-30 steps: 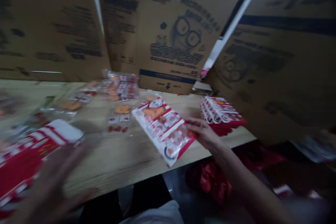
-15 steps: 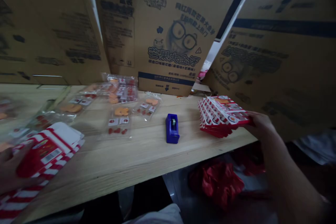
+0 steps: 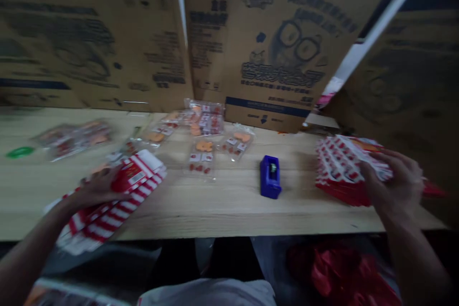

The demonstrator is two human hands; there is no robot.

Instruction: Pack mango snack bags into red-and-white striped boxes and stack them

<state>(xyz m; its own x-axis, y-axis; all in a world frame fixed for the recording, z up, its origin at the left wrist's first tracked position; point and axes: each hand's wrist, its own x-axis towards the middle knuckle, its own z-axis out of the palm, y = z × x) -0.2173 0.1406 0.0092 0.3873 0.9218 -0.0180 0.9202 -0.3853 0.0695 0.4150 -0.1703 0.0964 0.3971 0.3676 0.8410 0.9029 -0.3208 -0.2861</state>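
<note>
My left hand [image 3: 102, 185] is closed over a fanned stack of flat red-and-white striped cartons [image 3: 116, 208], which lies across the table's front edge. A printed label with a barcode shows on the uppermost carton. On the right, my right hand [image 3: 398, 184] grips the right end of a slanted stack of red-and-white printed cartons [image 3: 340, 165]. Its fingers curl over the top, and their far tips are blurred. Between the hands stands a blue tape dispenser [image 3: 270, 177]. Clear sachets [image 3: 201, 157] with orange and red pieces lie left of it.
Large printed cardboard boxes [image 3: 215, 67] wall off the back of the wooden table [image 3: 229, 210]. More clear sachets [image 3: 75, 137] and a green ring [image 3: 20, 152] are at the left. Below the table, a red plastic bag [image 3: 344, 272] sits at the right.
The camera view has swung left. My left hand now reaches over the middle of its striped stack. My right hand has come further over the top of the right-hand stack.
</note>
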